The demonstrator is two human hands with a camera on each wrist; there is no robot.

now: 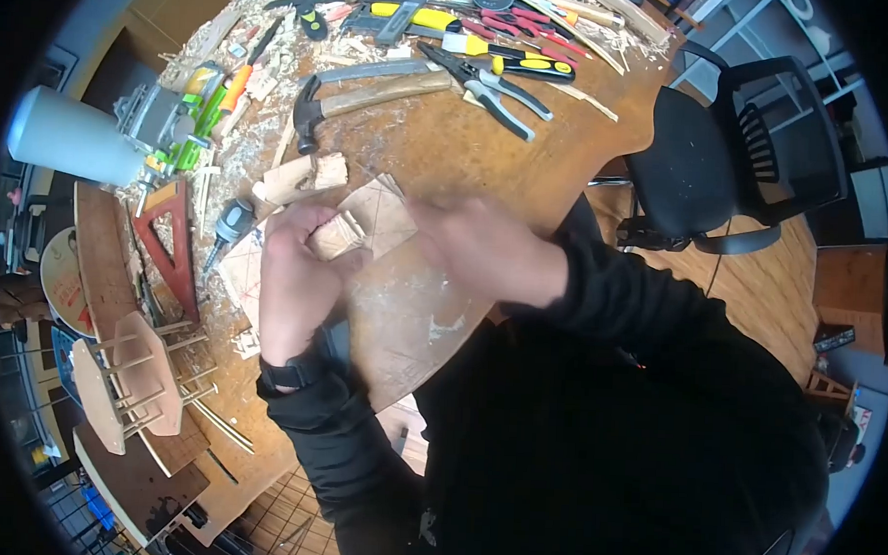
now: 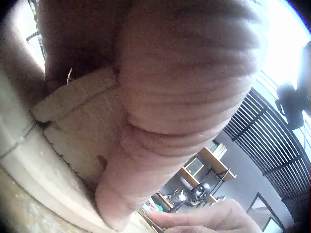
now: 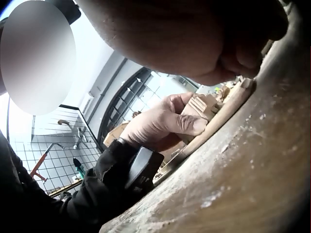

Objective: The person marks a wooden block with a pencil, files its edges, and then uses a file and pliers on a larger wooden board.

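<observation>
My left hand [image 1: 298,263] grips a small wooden block [image 1: 336,237] between thumb and fingers. Ridges run across one face of the block [image 3: 204,104]. It stands on a flat, pale wooden board [image 1: 392,219] marked with thin lines, and the left thumb [image 3: 194,125] presses along its near side. Blurred in the head view, my right hand [image 1: 479,247] is at the board's right edge with its fingers bent. From the right wrist, its fingertips [image 3: 249,58] appear close over the board's end; I cannot tell whether they hold anything.
Behind the hands lie a rough wood piece [image 1: 301,178], a hammer [image 1: 308,111] and pliers [image 1: 494,93]. A grey-handled pointed tool [image 1: 233,221] and a triangular square [image 1: 171,244] lie left. Shavings [image 1: 248,143] litter the table. A small wooden stand [image 1: 132,384] and a chair [image 1: 698,159] flank it.
</observation>
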